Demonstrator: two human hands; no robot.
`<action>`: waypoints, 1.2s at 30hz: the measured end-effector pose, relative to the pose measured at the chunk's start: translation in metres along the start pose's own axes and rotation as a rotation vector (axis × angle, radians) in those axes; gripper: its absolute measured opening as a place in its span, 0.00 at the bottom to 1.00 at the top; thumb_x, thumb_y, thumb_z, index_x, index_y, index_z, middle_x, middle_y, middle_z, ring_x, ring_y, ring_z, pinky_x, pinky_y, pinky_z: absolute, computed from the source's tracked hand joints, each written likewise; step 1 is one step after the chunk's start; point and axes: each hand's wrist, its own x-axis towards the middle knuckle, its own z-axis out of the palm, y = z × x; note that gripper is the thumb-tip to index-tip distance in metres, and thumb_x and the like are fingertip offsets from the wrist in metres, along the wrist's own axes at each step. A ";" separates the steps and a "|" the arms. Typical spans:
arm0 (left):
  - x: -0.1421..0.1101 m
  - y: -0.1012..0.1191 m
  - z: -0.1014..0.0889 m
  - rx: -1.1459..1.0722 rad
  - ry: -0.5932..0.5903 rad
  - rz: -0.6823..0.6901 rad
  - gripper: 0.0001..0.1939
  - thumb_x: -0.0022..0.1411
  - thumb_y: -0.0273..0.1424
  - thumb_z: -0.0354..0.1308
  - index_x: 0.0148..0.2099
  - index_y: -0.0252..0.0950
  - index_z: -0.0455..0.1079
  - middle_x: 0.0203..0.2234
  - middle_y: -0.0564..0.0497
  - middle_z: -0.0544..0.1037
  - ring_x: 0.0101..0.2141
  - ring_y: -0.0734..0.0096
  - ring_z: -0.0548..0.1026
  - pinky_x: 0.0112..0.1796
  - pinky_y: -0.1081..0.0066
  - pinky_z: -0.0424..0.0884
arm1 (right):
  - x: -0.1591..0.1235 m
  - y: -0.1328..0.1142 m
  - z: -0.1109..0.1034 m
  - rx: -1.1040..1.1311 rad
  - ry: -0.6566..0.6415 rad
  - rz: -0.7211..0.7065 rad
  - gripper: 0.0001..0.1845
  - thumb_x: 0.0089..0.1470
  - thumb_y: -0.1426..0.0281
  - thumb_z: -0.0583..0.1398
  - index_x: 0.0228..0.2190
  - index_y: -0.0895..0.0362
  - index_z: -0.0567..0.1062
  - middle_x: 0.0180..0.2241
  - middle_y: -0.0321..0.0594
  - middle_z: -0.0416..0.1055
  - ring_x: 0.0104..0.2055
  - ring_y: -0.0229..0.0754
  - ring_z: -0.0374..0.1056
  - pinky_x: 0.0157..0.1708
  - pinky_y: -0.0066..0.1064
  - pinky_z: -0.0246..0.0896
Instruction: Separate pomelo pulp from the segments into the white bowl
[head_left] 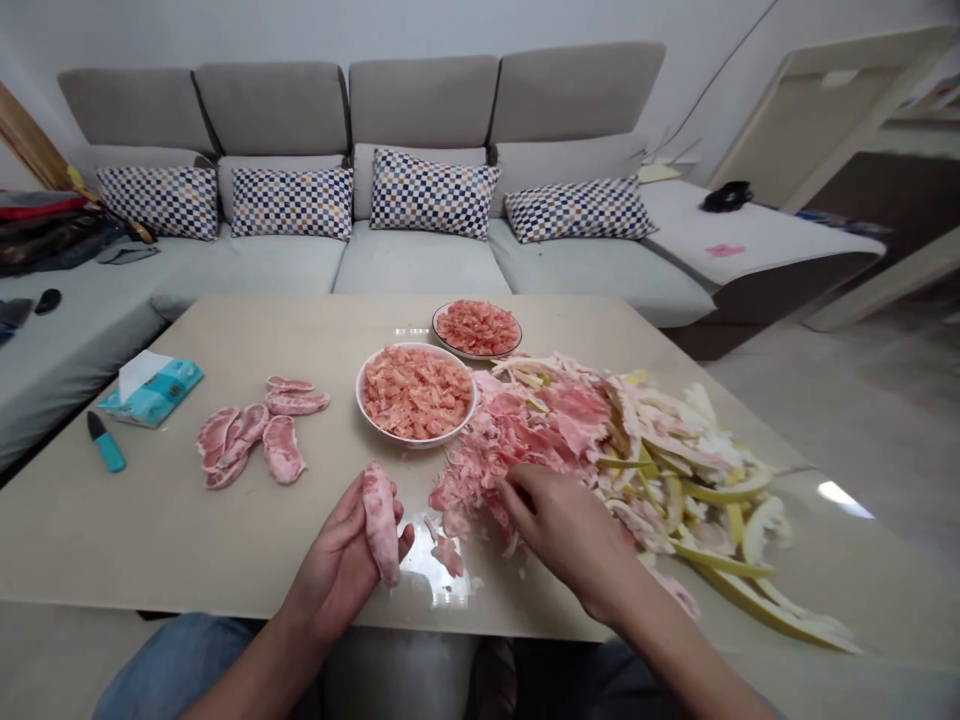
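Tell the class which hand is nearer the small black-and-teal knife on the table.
Left. The left hand, holding a pink rind piece, lies right of the knife; the right hand lies much farther right.

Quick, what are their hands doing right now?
Left hand: closed around a pomelo segment.
Right hand: curled on pomelo scraps; can't tell if gripping.

On my head feed, my left hand (334, 575) cradles a pink pomelo segment (381, 523) over the tabletop (127, 520); my right hand (559, 530) presses into a heap of torn membrane (517, 430).
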 end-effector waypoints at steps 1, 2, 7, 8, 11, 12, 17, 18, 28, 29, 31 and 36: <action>0.000 0.000 0.001 0.000 0.011 0.008 0.16 0.62 0.23 0.57 0.52 0.42 0.69 0.42 0.50 0.76 0.39 0.72 0.76 0.47 0.60 0.72 | 0.000 0.002 0.001 -0.038 -0.035 -0.008 0.10 0.55 0.73 0.54 0.27 0.57 0.74 0.26 0.42 0.75 0.25 0.41 0.69 0.23 0.28 0.47; 0.001 0.001 0.001 0.002 0.022 0.017 0.17 0.62 0.23 0.56 0.53 0.42 0.68 0.42 0.50 0.76 0.39 0.72 0.76 0.48 0.60 0.72 | 0.000 0.003 0.002 -0.067 -0.066 -0.010 0.10 0.55 0.74 0.54 0.29 0.57 0.75 0.27 0.43 0.76 0.26 0.42 0.70 0.23 0.27 0.48; 0.003 -0.001 0.003 0.026 0.055 0.077 0.22 0.60 0.23 0.59 0.55 0.43 0.66 0.43 0.50 0.75 0.39 0.69 0.76 0.48 0.58 0.71 | -0.009 -0.017 0.011 0.183 -0.083 -0.115 0.13 0.59 0.72 0.53 0.29 0.55 0.78 0.28 0.43 0.78 0.29 0.42 0.72 0.27 0.28 0.58; 0.003 -0.002 0.003 0.033 0.058 0.100 0.23 0.59 0.22 0.60 0.56 0.43 0.65 0.43 0.50 0.75 0.39 0.69 0.76 0.48 0.58 0.71 | -0.012 -0.024 0.014 0.307 -0.070 -0.160 0.12 0.58 0.73 0.54 0.35 0.55 0.78 0.32 0.43 0.79 0.32 0.42 0.73 0.31 0.29 0.62; 0.000 -0.006 0.007 0.078 0.054 0.180 0.26 0.58 0.23 0.62 0.57 0.45 0.63 0.42 0.51 0.74 0.39 0.69 0.76 0.48 0.60 0.70 | -0.022 -0.048 0.023 0.546 -0.090 -0.207 0.11 0.58 0.72 0.56 0.39 0.55 0.78 0.34 0.42 0.78 0.32 0.40 0.72 0.34 0.29 0.64; -0.001 -0.007 0.008 0.097 0.052 0.204 0.27 0.58 0.23 0.62 0.57 0.46 0.62 0.41 0.52 0.74 0.40 0.69 0.76 0.48 0.61 0.70 | -0.024 -0.054 0.026 0.575 -0.104 -0.202 0.10 0.57 0.71 0.57 0.37 0.55 0.79 0.32 0.41 0.77 0.30 0.39 0.71 0.32 0.29 0.63; -0.009 -0.011 0.015 0.203 0.061 0.273 0.31 0.56 0.27 0.66 0.58 0.48 0.59 0.42 0.50 0.75 0.43 0.66 0.75 0.46 0.65 0.69 | -0.027 -0.069 0.039 0.579 -0.031 -0.120 0.02 0.49 0.72 0.62 0.26 0.57 0.77 0.23 0.36 0.72 0.23 0.36 0.64 0.24 0.26 0.58; -0.011 -0.011 0.017 0.227 0.068 0.281 0.31 0.55 0.28 0.66 0.57 0.48 0.59 0.42 0.50 0.75 0.43 0.66 0.75 0.45 0.65 0.69 | -0.027 -0.070 0.041 0.582 -0.024 -0.103 0.01 0.47 0.74 0.62 0.25 0.57 0.76 0.22 0.35 0.71 0.22 0.35 0.63 0.23 0.25 0.56; -0.020 -0.019 0.013 0.373 0.018 0.434 0.25 0.54 0.30 0.67 0.51 0.48 0.60 0.36 0.52 0.75 0.37 0.67 0.75 0.43 0.65 0.70 | -0.030 -0.076 0.044 0.632 -0.040 -0.068 0.09 0.38 0.82 0.58 0.16 0.58 0.68 0.15 0.29 0.60 0.18 0.31 0.55 0.20 0.23 0.46; -0.020 -0.018 0.013 0.361 0.029 0.430 0.26 0.54 0.30 0.67 0.51 0.49 0.61 0.37 0.52 0.75 0.37 0.67 0.75 0.43 0.65 0.69 | -0.029 -0.076 0.043 0.667 -0.036 -0.065 0.08 0.39 0.81 0.58 0.16 0.58 0.69 0.15 0.29 0.60 0.18 0.31 0.55 0.19 0.22 0.46; -0.018 -0.015 0.013 0.320 0.049 0.394 0.28 0.54 0.30 0.67 0.53 0.50 0.60 0.38 0.52 0.75 0.39 0.67 0.75 0.45 0.65 0.69 | -0.028 -0.074 0.041 0.757 -0.069 -0.057 0.07 0.41 0.79 0.58 0.17 0.58 0.72 0.15 0.29 0.61 0.18 0.31 0.55 0.19 0.21 0.47; -0.015 -0.005 0.014 0.249 0.081 0.313 0.31 0.52 0.28 0.68 0.55 0.50 0.60 0.43 0.51 0.74 0.45 0.63 0.75 0.47 0.63 0.69 | -0.024 -0.074 0.031 0.910 -0.198 -0.011 0.08 0.47 0.74 0.58 0.25 0.59 0.79 0.17 0.31 0.65 0.19 0.31 0.57 0.19 0.21 0.51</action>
